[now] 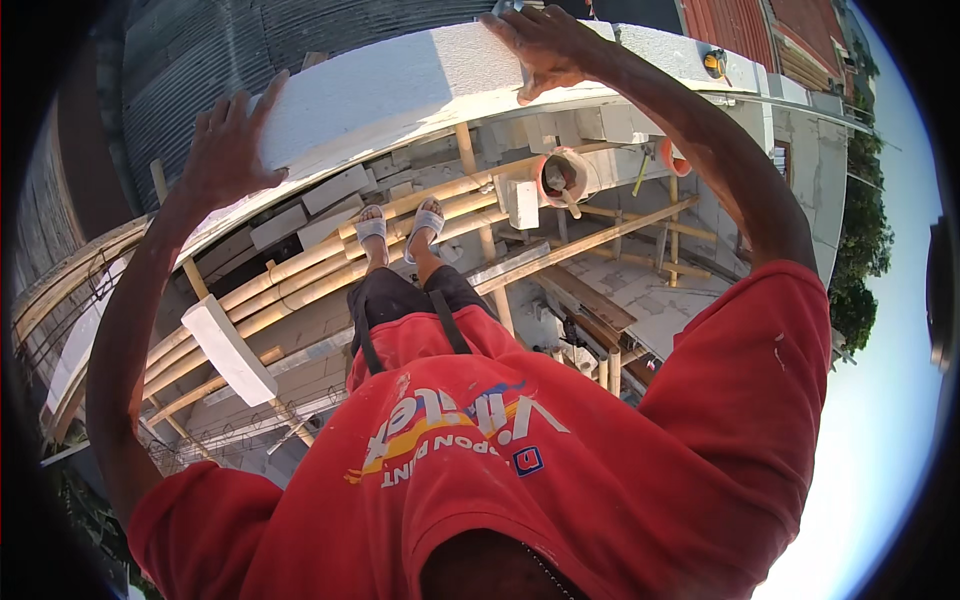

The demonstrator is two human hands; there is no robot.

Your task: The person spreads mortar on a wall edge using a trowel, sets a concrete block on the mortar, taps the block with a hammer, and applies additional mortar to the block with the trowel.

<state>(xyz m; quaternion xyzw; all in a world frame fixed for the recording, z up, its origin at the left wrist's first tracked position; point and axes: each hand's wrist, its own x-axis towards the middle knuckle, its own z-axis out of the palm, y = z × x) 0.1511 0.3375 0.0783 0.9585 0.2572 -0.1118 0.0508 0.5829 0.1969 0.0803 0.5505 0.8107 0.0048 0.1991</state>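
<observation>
Left hand point(232, 150) is spreading its fingers at the left end of the white block point(365, 90) spanning the frame's top; right hand point(550, 50) is splaying fingers at upper centre. Balancing squarely on the bamboo poles point(300, 262) is probably helping.

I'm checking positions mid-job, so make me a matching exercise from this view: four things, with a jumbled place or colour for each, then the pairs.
1. Left hand
2. Right hand
3. Tape measure
4. Sandals

A. On the long white block, nearer the tape measure than the other hand is
B. Worn on the feet, on bamboo poles
C. Fingers spread at the white block's left end
D. Yellow and black, right of both hands

Pairs: 1-C, 2-A, 3-D, 4-B
</observation>
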